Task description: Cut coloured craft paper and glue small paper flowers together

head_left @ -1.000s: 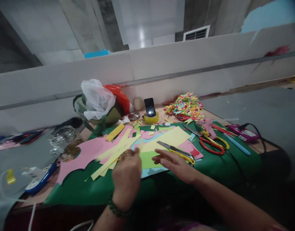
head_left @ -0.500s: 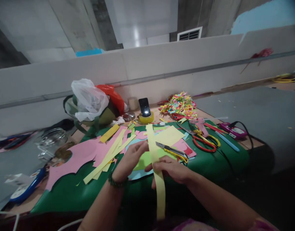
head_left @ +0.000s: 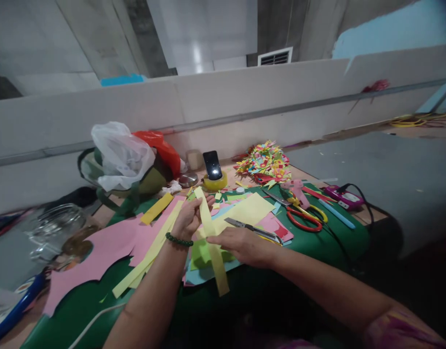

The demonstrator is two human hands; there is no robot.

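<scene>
A long yellow paper strip (head_left: 212,237) runs from near the tape roll down over the table's front edge. My left hand (head_left: 189,219), with a green bead bracelet at the wrist, pinches the strip near its far end. My right hand (head_left: 241,245) lies on the strip's middle, fingers closed around it. Under both hands lie sheets of yellow, green, pink and blue paper (head_left: 245,213) on a green mat (head_left: 317,242). A utility knife (head_left: 250,228) lies just beyond my right hand.
Red and yellow scissors (head_left: 305,218) and a glue gun (head_left: 295,190) lie right of the sheets. A heap of coloured paper pieces (head_left: 264,162), a phone on a tape roll (head_left: 213,169) and plastic bags (head_left: 124,155) sit at the back. Pink paper (head_left: 95,249) and yellow strips (head_left: 150,252) lie left.
My left hand picked a yellow strip from the pile and both hands took hold of it. The strip has since shifted left and away, with less hanging over the front edge.
</scene>
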